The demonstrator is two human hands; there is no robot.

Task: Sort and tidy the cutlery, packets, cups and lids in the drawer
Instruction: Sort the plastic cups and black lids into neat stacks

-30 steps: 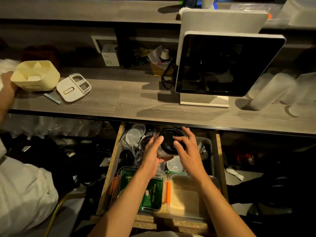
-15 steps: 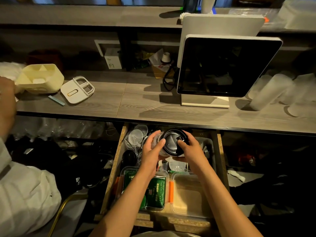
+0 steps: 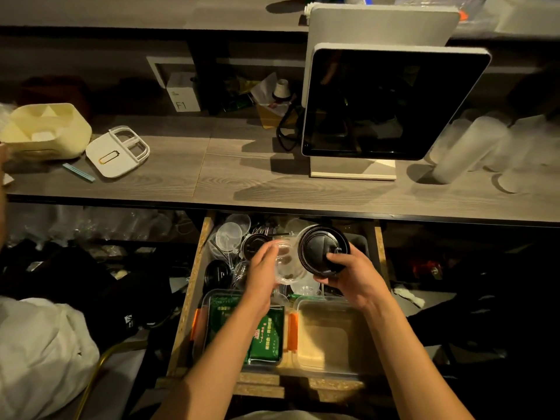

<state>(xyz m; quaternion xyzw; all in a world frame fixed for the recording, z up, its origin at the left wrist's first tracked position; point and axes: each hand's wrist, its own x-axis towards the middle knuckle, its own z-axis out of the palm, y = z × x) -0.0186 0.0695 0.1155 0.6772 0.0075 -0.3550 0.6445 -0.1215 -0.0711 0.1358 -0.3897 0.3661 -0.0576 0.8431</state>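
Over the open wooden drawer my right hand grips a stack of black cup lids. My left hand holds a clear plastic lid just left of that stack, the two touching or nearly so. Below them the drawer holds clear round lids, more black lids and clear cutlery at the back. At the front, one clear tub with green packets sits beside an empty clear tub.
A grey wooden counter runs above the drawer. On it stand a dark screen on a stand, a cream divided box, its white lid, and frosted cup stacks lying at right. Another person's white sleeve is at lower left.
The clear lid and the black lid stack, held together before, have come apart: my left hand has the clear lid, my right hand has tilted the black stack to the right.
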